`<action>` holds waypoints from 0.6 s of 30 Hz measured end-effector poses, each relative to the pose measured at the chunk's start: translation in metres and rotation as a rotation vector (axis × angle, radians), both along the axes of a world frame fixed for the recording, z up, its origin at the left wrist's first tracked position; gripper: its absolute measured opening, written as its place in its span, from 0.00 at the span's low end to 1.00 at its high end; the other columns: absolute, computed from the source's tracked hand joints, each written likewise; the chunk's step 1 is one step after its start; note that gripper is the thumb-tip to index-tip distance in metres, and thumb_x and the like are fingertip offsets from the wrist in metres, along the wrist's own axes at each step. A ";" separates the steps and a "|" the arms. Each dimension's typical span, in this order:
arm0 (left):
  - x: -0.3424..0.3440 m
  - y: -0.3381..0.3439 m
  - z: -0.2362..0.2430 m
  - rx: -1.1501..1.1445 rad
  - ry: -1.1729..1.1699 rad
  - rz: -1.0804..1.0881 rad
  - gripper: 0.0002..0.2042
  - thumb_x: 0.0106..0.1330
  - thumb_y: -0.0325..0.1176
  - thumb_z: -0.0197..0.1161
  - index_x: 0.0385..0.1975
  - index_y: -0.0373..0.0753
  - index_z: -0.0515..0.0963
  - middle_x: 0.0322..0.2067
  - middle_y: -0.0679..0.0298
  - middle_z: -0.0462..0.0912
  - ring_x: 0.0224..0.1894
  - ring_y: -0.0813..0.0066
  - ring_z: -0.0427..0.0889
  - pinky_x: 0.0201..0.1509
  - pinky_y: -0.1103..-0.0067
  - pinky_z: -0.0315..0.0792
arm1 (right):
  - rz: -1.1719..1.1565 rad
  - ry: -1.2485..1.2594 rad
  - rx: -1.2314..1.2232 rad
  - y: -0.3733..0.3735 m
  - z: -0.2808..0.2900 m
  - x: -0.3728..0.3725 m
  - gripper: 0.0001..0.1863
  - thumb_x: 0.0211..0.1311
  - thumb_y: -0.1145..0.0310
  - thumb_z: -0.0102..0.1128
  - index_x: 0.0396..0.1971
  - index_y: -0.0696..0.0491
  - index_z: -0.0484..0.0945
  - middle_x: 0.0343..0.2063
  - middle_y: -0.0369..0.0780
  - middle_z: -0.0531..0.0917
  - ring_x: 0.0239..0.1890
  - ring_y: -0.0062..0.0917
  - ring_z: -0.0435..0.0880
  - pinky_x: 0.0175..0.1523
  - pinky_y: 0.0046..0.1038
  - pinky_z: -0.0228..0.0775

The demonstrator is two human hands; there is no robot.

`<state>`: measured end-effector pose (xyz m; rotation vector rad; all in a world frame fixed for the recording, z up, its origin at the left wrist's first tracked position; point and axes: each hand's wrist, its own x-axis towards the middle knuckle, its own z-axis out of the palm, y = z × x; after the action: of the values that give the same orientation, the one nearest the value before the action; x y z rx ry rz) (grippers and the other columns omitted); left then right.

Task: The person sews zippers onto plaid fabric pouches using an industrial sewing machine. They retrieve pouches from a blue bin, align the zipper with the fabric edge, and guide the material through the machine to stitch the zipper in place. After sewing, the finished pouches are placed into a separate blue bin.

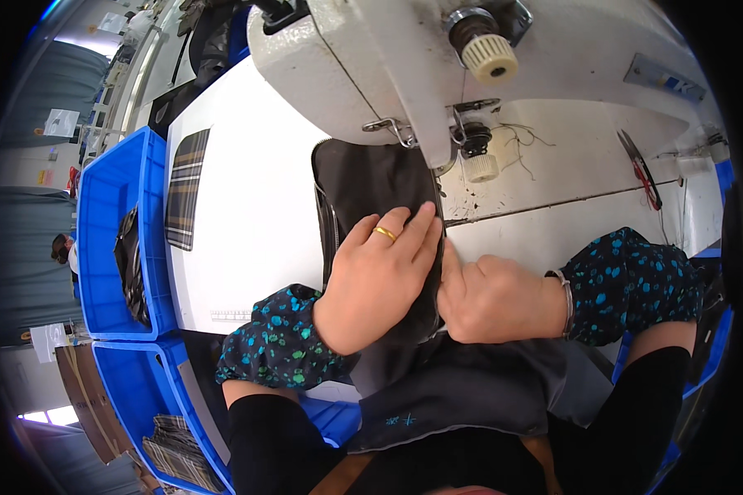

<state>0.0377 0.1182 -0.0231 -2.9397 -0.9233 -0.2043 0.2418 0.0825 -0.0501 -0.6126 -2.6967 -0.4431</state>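
Note:
A dark fabric piece with a zipper (pixel 347 177) lies under the white sewing machine (pixel 322 66), its upper right edge by the needle area (pixel 439 169). My left hand (pixel 384 280) lies on the piece with fingers stretched forward, a gold ring on one finger; its fingertips are just below the needle area. My right hand (pixel 495 297) is at the piece's right edge, index finger extended along it and the other fingers curled, apparently gripping the edge; its thumb is hidden. A larger dark grey cloth (pixel 462 396) hangs below both hands toward my body.
Red-handled scissors (pixel 650 186) and loose thread lie on the white table (pixel 248 140). A plaid piece (pixel 188 190) and a ruler (pixel 227 316) are at left. Blue bins (pixel 95 272) beside the table hold black and plaid pieces. Another person (pixel 66 256) appears at the far left.

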 end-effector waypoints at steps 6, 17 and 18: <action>0.001 0.026 -0.006 -0.027 -0.078 0.039 0.24 0.52 0.25 0.64 0.53 0.36 0.83 0.57 0.61 0.82 0.57 0.61 0.80 0.58 0.68 0.76 | -0.088 0.034 0.027 0.016 -0.015 -0.001 0.11 0.50 0.68 0.61 0.23 0.63 0.82 0.34 0.66 0.86 0.15 0.27 0.80 0.18 0.26 0.67; -0.005 0.063 -0.017 0.009 -0.165 0.025 0.21 0.56 0.23 0.60 0.52 0.37 0.84 0.55 0.61 0.84 0.56 0.60 0.81 0.61 0.67 0.72 | -0.182 0.019 -0.036 0.044 -0.021 0.003 0.11 0.49 0.68 0.61 0.27 0.62 0.83 0.41 0.67 0.85 0.14 0.24 0.81 0.19 0.26 0.71; -0.006 0.063 -0.016 0.015 -0.179 0.023 0.22 0.55 0.21 0.61 0.51 0.38 0.84 0.55 0.62 0.85 0.54 0.60 0.82 0.59 0.68 0.73 | -0.174 0.032 -0.041 0.044 -0.020 0.003 0.11 0.50 0.68 0.61 0.27 0.62 0.82 0.41 0.66 0.85 0.15 0.23 0.81 0.19 0.26 0.71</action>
<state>0.0319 0.1810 -0.0389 -2.9327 -0.9710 -0.4779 0.2449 0.1270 -0.0706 -0.8630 -2.6390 -0.4197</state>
